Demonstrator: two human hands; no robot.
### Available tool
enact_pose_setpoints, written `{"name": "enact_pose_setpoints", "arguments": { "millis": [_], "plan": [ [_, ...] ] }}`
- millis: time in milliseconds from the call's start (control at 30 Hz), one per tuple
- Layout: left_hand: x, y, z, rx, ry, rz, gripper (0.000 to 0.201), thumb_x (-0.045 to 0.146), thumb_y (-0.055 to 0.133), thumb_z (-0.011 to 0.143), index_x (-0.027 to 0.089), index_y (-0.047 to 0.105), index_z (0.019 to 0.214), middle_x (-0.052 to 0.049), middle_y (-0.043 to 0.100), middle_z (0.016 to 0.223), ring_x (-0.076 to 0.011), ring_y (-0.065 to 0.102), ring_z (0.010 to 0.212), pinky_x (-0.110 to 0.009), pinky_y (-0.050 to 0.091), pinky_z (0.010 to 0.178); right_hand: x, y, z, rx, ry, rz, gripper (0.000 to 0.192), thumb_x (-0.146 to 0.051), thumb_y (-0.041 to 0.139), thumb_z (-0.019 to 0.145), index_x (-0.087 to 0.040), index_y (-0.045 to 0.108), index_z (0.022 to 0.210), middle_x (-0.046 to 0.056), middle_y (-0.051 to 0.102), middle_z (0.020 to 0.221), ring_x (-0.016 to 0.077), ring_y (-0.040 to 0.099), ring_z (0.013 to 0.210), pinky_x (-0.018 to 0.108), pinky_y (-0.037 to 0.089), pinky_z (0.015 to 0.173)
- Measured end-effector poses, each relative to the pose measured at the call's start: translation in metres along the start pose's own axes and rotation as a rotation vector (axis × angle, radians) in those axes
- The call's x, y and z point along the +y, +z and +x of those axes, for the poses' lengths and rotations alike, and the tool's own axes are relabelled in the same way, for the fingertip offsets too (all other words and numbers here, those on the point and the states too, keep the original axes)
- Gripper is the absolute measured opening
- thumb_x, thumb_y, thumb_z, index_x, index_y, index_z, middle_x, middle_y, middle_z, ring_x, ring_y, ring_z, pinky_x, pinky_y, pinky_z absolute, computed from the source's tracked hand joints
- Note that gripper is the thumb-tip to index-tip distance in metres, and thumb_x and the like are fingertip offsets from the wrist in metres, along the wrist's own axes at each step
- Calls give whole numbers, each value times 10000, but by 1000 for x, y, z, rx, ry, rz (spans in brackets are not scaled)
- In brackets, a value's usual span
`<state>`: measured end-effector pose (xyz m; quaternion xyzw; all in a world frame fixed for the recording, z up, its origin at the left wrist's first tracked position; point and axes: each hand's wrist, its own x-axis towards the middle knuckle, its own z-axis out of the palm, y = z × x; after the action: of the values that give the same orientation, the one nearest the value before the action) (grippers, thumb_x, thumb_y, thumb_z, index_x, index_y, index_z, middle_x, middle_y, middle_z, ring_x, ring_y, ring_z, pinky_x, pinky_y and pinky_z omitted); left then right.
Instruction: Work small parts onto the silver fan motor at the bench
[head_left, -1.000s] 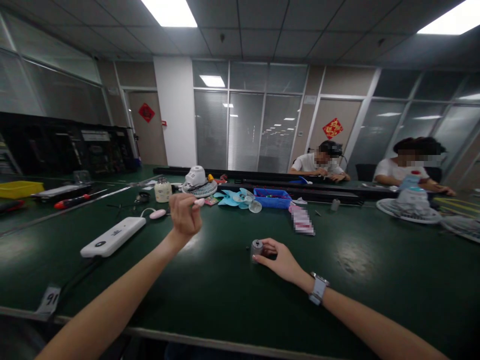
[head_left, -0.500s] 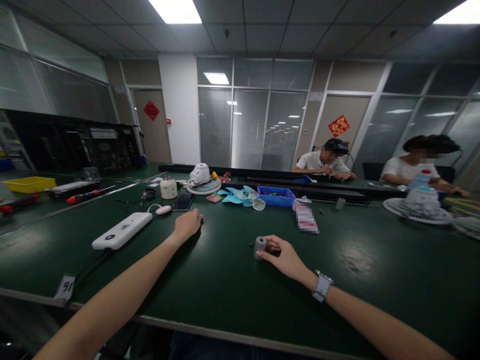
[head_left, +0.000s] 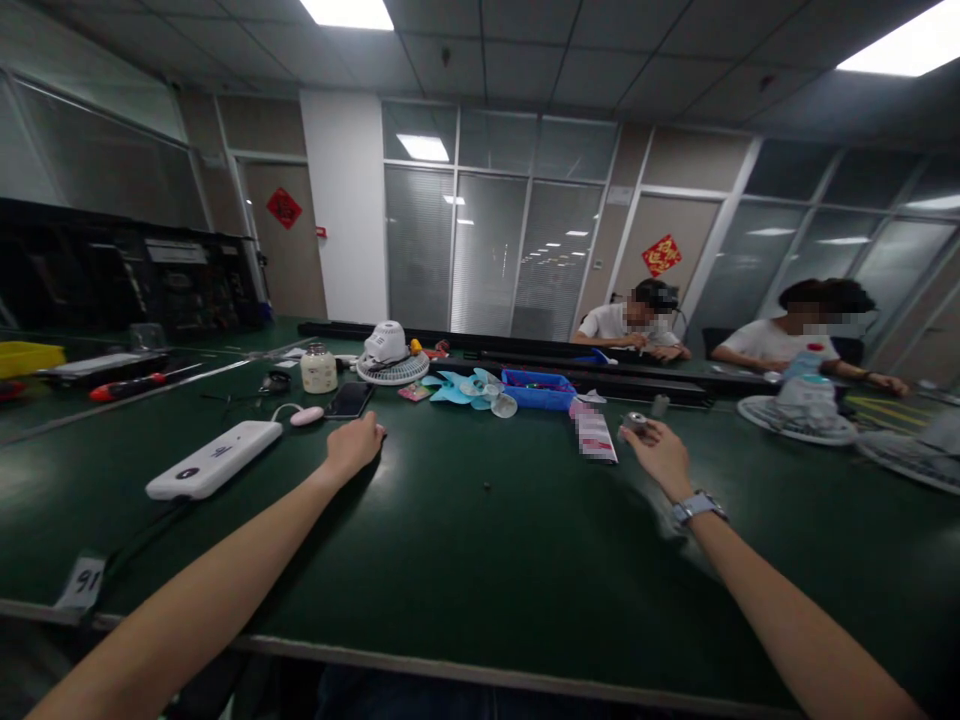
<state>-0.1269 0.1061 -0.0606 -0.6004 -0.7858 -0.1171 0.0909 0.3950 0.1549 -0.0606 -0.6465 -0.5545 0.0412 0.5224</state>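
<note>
The right hand [head_left: 664, 455] is lifted off the smooth dark-green table [head_left: 480, 560], its fingertips pinched round a small grey metal cylinder [head_left: 636, 421] held just past them. The left hand [head_left: 354, 446] lies knuckles-up on the mat, fingers curled loosely under; whether they enclose anything cannot be told. Just beyond its fingers lie a glossy black phone [head_left: 349, 400] and a rounded pink pebble-shaped piece [head_left: 306, 416]; a long white plastic box [head_left: 214, 459] sits to their left.

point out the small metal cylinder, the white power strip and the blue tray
small metal cylinder [head_left: 635, 421], head view, on its round grey end, held in the right hand's fingertips
white power strip [head_left: 214, 459], head view, middle of its top face
blue tray [head_left: 537, 398], head view, on its near wall
</note>
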Motion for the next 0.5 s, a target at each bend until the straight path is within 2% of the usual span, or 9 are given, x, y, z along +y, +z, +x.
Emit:
{"name": "enact_pose_setpoints", "arguments": {
  "millis": [133,267,333,400,467,500],
  "plan": [
    [0,0,0,-7,3,-13,395,399,303,952,137,566,1086,-192,695,1068,-352,667,977,-399,502,754,50,-19,25,85,111,-260,434,-475,665,706,-168,663,1014,149,743,953,309,689,900,395,515,724],
    [-1,-1,0,-26,-5,-23,397,396,299,949,137,561,1097,-196,692,1078,-353,666,984,-413,502,763,72,-22,30,34,127,-312,397,-471,660,700,-185,667,975,150,737,930,313,687,862,390,508,692],
    [-1,-1,1,-29,-4,-23,400,397,295,946,136,557,1098,-198,693,1076,-352,667,983,-416,503,761,68,-21,29,38,151,-320,456,-453,647,717,-166,633,1071,170,719,996,323,675,916,415,506,745],
    [-2,1,2,-26,-6,-25,401,398,292,944,134,554,1094,-200,695,1071,-355,667,982,-422,505,758,49,-17,21,126,103,-360,584,-428,624,744,-133,536,1239,213,644,1189,349,610,1087,479,465,871],
    [-2,2,3,-25,-7,-32,398,397,291,942,135,554,1087,-197,696,1066,-362,667,980,-428,506,755,15,-10,1,198,-79,-388,667,-407,588,786,-118,421,1364,232,493,1389,355,466,1279,533,361,1006],
    [-2,3,4,-24,-6,-35,396,394,291,942,134,555,1084,-197,696,1067,-365,666,981,-431,506,755,-6,-5,-13,179,-219,-380,667,-398,566,813,-125,391,1396,216,425,1455,341,390,1345,533,306,1057]
  ]
}}
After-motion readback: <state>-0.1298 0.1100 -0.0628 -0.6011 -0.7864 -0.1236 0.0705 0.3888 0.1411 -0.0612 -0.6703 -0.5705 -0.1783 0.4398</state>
